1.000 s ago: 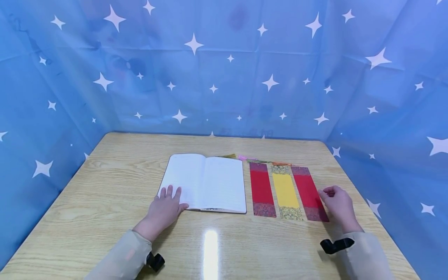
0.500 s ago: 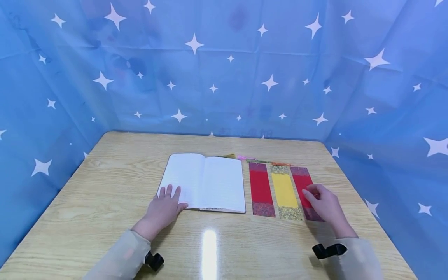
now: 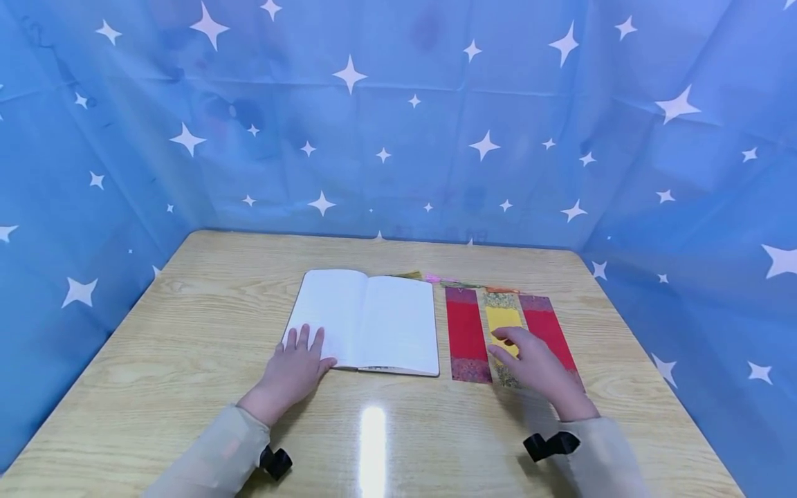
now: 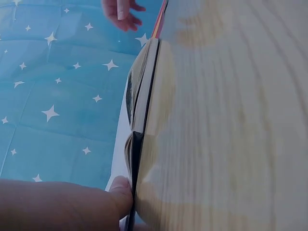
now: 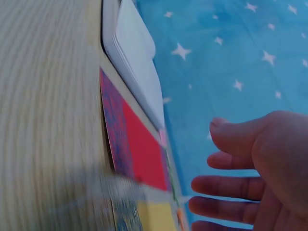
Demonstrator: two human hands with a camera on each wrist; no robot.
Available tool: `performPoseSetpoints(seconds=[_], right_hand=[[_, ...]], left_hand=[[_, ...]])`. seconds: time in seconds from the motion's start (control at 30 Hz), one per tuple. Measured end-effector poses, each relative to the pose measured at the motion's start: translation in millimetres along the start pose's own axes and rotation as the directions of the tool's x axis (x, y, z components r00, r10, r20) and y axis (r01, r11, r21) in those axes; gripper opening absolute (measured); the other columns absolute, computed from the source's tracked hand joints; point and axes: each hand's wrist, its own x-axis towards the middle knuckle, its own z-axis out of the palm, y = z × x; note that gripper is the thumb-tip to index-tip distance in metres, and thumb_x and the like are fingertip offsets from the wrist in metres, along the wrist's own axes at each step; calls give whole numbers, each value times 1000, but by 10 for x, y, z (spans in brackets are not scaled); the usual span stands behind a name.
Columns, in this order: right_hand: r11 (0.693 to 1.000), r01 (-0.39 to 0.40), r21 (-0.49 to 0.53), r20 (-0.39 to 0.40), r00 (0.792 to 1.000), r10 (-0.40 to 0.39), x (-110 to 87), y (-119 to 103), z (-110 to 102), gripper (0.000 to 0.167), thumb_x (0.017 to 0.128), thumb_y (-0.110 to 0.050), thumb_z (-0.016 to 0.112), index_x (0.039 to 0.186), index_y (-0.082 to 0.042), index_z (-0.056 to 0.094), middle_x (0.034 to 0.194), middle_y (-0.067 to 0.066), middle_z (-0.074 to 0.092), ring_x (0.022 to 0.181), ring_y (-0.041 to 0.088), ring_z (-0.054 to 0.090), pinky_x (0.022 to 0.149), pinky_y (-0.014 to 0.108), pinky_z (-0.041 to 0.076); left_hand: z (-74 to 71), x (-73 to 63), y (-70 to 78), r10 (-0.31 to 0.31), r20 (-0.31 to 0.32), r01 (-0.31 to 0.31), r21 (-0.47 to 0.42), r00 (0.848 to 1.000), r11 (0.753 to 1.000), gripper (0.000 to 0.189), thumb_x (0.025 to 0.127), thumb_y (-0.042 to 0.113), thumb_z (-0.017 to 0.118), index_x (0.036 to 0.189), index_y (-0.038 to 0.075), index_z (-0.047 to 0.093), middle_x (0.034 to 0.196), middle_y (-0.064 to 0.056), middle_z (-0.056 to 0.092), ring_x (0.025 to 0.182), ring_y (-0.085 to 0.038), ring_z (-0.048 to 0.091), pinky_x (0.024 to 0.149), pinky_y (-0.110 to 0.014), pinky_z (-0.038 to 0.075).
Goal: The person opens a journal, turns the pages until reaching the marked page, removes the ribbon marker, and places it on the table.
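Right hand [image 3: 535,365] farther left, over yellow bookmark [image 3: 504,317]

Head: I get bright light; white glare [image 3: 372,449] streaks the near table [image 3: 156,387]; pages [image 3: 401,321] almost burn out; soft shadows lie beside both sleeves [image 3: 208,453] | Left wrist: I read dimmer, bluish; table grain softens | Right wrist: dim too, shadowy smudge across table, yellow strip [image 5: 159,216] soft-edged
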Motion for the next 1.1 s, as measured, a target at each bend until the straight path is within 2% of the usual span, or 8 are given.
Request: performPoseSetpoints(seconds=[0.27,0.5,0.67,0.9,1.1], right_hand=[[999,4,-40,38,999,-3,90,-235,179,51,80,-31,74,123,-8,57,121,13,56,112,31,51,87,50,47],[992,64,-109,31,998,-61,160,-413,339,48,79,-31,75,119,-9,61,119,11,58,112,29,51,88,48,46],[966,141,-217,31,990,-137,219,-483,473,56,78,-37,74,123,-8,59,123,12,56,115,30,49,92,49,43],[932,213,-294,133,974,-181,260,-551,624,77,81,-56,61,138,-7,43,142,17,38,133,35,28,100,55,32],[930,218,-294,203,966,-162,253,-584,715,90,79,-66,55,144,-8,34,150,16,25,138,35,16,104,54,27]], left_hand=[[22,-2,15,19,-36,-18,21,999,1000,60,98,40,42,138,-4,38,136,-33,38,124,-51,34,93,-60,37],[17,16,20,4,-9,-4,3,1000,1000,61,98,41,42,139,-4,37,137,-34,36,125,-51,32,94,-60,35],[20,35,16,-9,19,10,-9,1000,1000,62,98,43,40,139,-4,38,137,-34,35,126,-51,32,95,-60,34],[23,47,10,-11,37,11,-3,999,1000,63,97,43,41,138,-5,39,137,-34,35,125,-51,33,94,-61,35],[-1,43,7,-5,30,5,13,1000,1000,63,97,44,41,137,-5,40,136,-34,37,124,-50,35,93,-60,36]])
